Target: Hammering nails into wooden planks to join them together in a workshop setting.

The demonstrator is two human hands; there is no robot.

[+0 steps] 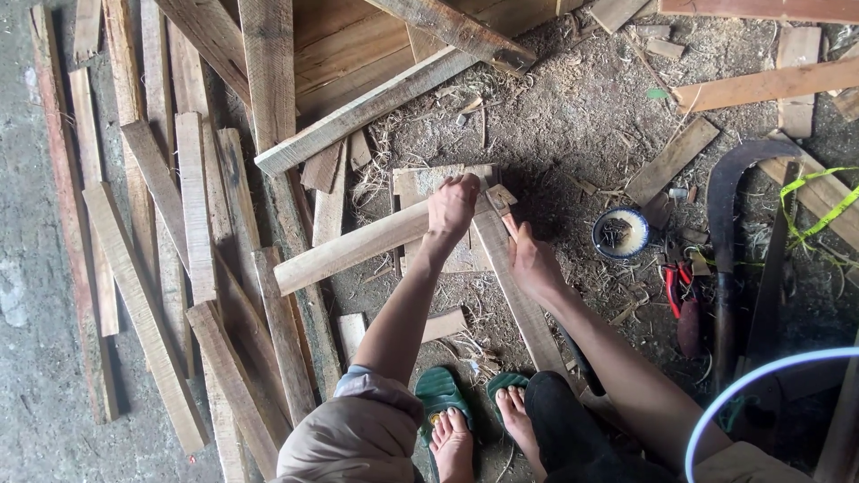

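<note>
Two bare hands meet at centre of the scene, over crossed wood. Left hand (453, 206) is curled down w/ fingers pinched at the spot where a pale slat (358, 246) crosses a second plank (514, 295) — what's between the fingertips is too small to tell. Right hand (532, 264) is clenched round the handle of a hammer (501, 201), whose head sits just beside the left fingers, touching or nearly touching the joint; can't tell which.

Pale slat runs from the joint out left, slightly toward the near side. Second plank runs from the joint toward the near right, past the person's feet in green sandals (440, 394).

Right of the hands: small round bowl (621, 233) w/ dark bits inside, prob. nails, on the dirt floor. Just beyond it, red-handled pliers (676, 291), then a long curved dark blade (729, 224) lying near-to-far. Yellow-green strap (823, 210) at far right.

Left side — many loose slats (170, 268) lie side by side on concrete. Far centre, a long board (367, 112) lies diagonally over a stack of wider boards. Wood shavings scattered around the work spot.
</note>
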